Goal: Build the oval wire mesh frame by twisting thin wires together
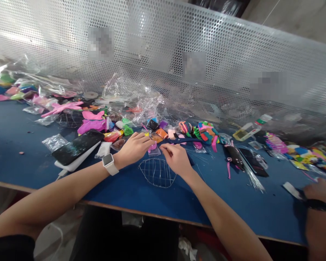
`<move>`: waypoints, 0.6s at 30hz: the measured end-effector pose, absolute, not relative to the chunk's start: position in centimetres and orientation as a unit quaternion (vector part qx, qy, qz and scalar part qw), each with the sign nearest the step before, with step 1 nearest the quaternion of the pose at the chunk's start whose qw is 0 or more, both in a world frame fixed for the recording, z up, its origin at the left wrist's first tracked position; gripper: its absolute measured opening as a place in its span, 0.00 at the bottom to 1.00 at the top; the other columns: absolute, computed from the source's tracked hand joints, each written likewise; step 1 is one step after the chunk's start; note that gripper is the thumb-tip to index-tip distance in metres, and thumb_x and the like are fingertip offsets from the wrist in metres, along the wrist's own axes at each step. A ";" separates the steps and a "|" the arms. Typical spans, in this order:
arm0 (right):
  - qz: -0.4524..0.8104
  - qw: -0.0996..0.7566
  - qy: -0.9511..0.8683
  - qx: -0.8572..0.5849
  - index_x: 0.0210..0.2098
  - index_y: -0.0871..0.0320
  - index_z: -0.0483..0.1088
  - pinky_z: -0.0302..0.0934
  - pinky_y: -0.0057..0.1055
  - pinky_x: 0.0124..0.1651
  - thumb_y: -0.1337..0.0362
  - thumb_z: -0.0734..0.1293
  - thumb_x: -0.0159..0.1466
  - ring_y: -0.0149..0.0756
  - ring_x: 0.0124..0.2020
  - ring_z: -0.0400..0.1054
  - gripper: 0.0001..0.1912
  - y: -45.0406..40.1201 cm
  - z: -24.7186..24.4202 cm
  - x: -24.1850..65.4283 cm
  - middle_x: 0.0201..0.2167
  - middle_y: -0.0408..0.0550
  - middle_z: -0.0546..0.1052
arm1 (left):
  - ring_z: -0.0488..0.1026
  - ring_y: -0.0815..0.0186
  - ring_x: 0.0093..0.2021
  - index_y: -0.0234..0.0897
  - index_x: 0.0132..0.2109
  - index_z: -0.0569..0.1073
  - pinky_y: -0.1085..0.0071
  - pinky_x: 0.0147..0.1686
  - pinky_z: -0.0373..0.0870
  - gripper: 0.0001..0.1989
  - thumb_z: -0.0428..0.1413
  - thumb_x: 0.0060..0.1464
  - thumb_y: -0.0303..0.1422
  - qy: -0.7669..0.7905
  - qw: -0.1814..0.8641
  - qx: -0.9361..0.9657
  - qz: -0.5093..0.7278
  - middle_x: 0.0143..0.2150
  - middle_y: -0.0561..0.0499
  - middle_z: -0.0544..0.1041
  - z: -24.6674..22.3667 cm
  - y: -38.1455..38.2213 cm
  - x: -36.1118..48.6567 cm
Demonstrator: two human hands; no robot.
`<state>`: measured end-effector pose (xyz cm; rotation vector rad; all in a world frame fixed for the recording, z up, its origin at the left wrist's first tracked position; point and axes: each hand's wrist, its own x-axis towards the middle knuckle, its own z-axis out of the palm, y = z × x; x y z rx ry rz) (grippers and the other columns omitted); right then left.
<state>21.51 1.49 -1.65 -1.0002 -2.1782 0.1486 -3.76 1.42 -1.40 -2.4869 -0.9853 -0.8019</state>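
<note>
My left hand (136, 148), with a white watch (108, 159) on its wrist, is closed over the small clay packets. What its fingers hold, if anything, I cannot make out. A clear packet of pink clay (152, 148) shows just by its fingertips. My right hand (177, 158) pinches thumb against fingers close to that packet. Whatever is in this pinch is too small to name. Below and between both hands, a leaf-shaped wire frame (155, 173) with a grid of crossing wires lies on the blue table (119, 192), its right edge near my right hand.
A black phone (78, 145) lies on a white object at left. Bagged colored clay (93, 125) lines the back against a perforated metal screen (163, 47). To the right are a bottle (251, 127), a wire bundle (251, 174) and another person's hand (319, 192).
</note>
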 end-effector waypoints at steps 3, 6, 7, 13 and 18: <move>0.109 0.387 -0.827 -0.392 0.42 0.53 0.82 0.61 0.34 0.37 0.56 0.66 0.80 0.36 0.25 0.67 0.14 1.1 -1.3 21.3 0.23 0.40 0.75 | 0.77 0.61 0.44 0.39 0.57 0.80 0.62 0.45 0.66 0.12 0.52 0.78 0.27 -0.364 0.130 -0.869 -0.309 0.47 0.49 0.87 -1.4 1.4 -3.7; 0.190 0.426 -0.796 -0.385 0.41 0.53 0.81 0.58 0.33 0.33 0.54 0.68 0.79 0.33 0.23 0.62 0.14 0.8 -1.0 21.0 0.21 0.38 0.69 | 0.79 0.60 0.45 0.40 0.55 0.80 0.62 0.48 0.68 0.13 0.50 0.79 0.28 -0.360 0.111 -0.867 -0.325 0.47 0.49 0.87 -1.3 1.4 -3.8; 0.210 0.436 -0.787 -0.382 0.41 0.53 0.80 0.58 0.33 0.33 0.53 0.68 0.78 0.33 0.23 0.62 0.14 0.7 -0.9 20.9 0.22 0.38 0.69 | 0.80 0.60 0.45 0.39 0.55 0.80 0.62 0.48 0.68 0.13 0.50 0.79 0.28 -0.356 0.107 -0.867 -0.332 0.46 0.49 0.87 -1.3 1.4 -3.8; 0.266 0.470 -0.752 -0.378 0.38 0.53 0.80 0.58 0.33 0.32 0.48 0.69 0.76 0.33 0.25 0.63 0.17 0.4 -0.5 20.7 0.23 0.39 0.70 | 0.82 0.62 0.45 0.40 0.59 0.79 0.64 0.50 0.70 0.13 0.49 0.81 0.31 -0.324 0.079 -0.868 -0.367 0.46 0.50 0.87 -1.4 1.2 -3.5; 0.261 0.481 -0.743 -0.386 0.37 0.53 0.80 0.58 0.33 0.31 0.45 0.70 0.75 0.33 0.24 0.62 0.20 0.2 -0.5 20.6 0.22 0.39 0.70 | 0.82 0.62 0.44 0.38 0.58 0.78 0.64 0.48 0.69 0.14 0.48 0.81 0.32 -0.311 0.084 -0.871 -0.370 0.45 0.49 0.86 -1.6 1.4 -3.4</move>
